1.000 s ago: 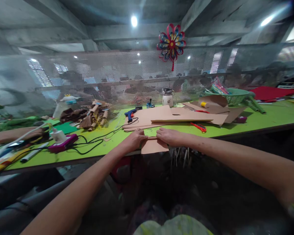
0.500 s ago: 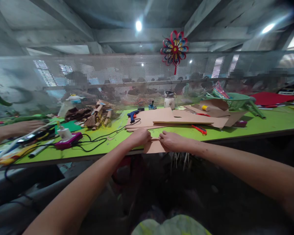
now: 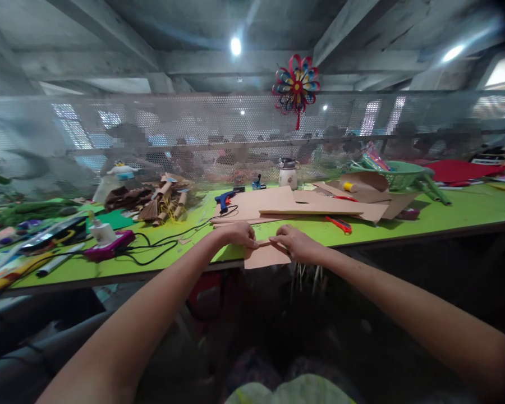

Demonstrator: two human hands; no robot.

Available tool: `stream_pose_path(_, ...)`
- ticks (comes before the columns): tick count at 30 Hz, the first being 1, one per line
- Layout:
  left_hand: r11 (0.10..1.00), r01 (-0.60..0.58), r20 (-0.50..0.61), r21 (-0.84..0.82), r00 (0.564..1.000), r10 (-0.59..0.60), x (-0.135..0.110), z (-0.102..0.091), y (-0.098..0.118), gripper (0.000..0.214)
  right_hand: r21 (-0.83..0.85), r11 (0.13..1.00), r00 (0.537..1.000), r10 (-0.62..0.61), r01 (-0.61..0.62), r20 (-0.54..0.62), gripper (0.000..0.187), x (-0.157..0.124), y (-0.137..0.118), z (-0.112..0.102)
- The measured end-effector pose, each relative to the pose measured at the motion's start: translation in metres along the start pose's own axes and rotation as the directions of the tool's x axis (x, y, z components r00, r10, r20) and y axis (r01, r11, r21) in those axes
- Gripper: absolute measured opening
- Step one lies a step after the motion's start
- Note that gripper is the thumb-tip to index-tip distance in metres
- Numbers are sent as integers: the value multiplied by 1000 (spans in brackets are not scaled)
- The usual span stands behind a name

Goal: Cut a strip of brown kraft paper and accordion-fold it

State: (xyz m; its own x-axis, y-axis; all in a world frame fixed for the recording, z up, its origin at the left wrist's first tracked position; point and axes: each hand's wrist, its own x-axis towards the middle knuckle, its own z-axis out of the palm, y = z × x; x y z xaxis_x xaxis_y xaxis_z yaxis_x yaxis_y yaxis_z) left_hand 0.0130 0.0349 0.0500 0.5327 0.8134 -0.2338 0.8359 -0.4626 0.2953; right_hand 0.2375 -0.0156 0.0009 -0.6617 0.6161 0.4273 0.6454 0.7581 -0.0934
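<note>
A small sheet of brown kraft paper [image 3: 267,258] lies at the near edge of the green table, its front part hanging past the edge. Its far edge is turned over in a narrow fold. My left hand [image 3: 240,234] pinches the fold's left end, and my right hand [image 3: 297,243] grips the right end with its fingers bent over it. Just behind my hands is a stack of larger brown sheets [image 3: 256,203]. A blue glue gun [image 3: 225,200] rests by the stack's left side, and a red-handled cutting tool [image 3: 339,224] lies to the right.
On the left are a purple power strip [image 3: 109,245] with black cords and a heap of brown paper pieces [image 3: 166,202]. A green basket [image 3: 404,176] and red sheets [image 3: 463,170] stand at the right. Behind the table rises a perforated screen [image 3: 210,120] with a paper flower ornament [image 3: 297,87].
My hands have shifted slightly apart along the fold, showing more of the paper. Another person's hand at the far left has gone out of view. The whole view has moved a little.
</note>
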Motion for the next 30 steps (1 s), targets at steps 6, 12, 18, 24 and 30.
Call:
stream_pose_path(6,978,-45,-79,-204,996,30,-6,7,-3,34,342,933,993,101,-115,58,26,16,14,-15)
stream_pose_path(12,871,-141,-82,-470,990,116,-18,3,1,40,521,828,966,92,-209,240,39,27,12,-27)
stream_pose_path(18,785,-167,-153,-596,984,94,-48,3,16,43,718,646,962,234,-259,137,38,21,-2,-32)
stream_pose_path(24,862,-280,-249,-423,950,187,-79,12,33,39,690,704,957,283,-169,-55,25,8,-25,-40)
stream_pose_path(30,959,-283,-511,-28,828,230,-101,18,45,31,682,720,986,164,-127,11,32,1,-33,-57)
